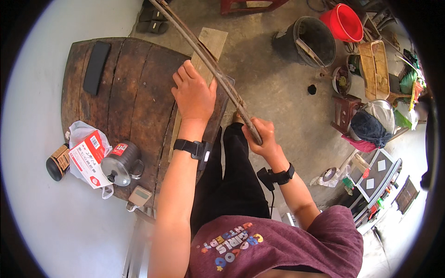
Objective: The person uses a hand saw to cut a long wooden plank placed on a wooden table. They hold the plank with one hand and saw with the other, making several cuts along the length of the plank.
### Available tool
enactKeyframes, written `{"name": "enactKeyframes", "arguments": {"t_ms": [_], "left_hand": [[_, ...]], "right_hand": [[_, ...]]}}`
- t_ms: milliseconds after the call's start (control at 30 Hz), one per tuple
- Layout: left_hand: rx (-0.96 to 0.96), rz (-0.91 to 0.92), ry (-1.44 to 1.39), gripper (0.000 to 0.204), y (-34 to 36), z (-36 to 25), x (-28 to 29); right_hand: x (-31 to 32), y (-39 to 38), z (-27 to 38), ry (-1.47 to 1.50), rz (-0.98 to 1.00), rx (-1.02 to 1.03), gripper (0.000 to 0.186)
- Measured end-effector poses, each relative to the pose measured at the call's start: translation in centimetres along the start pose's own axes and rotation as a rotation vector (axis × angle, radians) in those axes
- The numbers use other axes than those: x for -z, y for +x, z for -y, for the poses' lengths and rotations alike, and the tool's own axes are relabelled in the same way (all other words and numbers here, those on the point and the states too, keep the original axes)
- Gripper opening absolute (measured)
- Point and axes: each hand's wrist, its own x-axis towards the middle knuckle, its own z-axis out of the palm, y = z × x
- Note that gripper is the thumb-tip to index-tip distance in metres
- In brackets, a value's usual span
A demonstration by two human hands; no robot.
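A long, thin brown stick slants from the top edge of the view down to my right hand. My right fingers are wrapped around its lower end. Along its upper part the stick looks doubled or split. My left hand lies across a pale wooden board at the right side of the dark wooden table. Its fingers curl on one side of the board and its thumb presses on the other. The stick crosses above the board, just beyond my left thumb.
On the table are a black flat case, a lidded metal mug, a red-and-white box in a plastic bag, a dark jar and a small beige device. Black bucket and red bucket stand on the floor.
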Motion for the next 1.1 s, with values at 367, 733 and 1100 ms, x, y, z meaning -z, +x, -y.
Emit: {"name": "enactKeyframes", "arguments": {"t_ms": [367,733,1100], "left_hand": [[-0.071,-0.103,0.136,0.078,-0.3,0.0,-0.6],[-0.059,-0.057,0.126,0.085,-0.5,0.0,-0.3],[-0.052,-0.025,0.097,0.086,0.0,-0.1,0.2]], "right_hand": [[1.7,-0.6,1.1,0.062,-0.02,-0.024,0.018],[1.1,-5.0,-0.4,0.028,-0.018,0.007,0.01],[4.6,-5.7,-1.7,0.055,0.056,-0.014,0.011]]}}
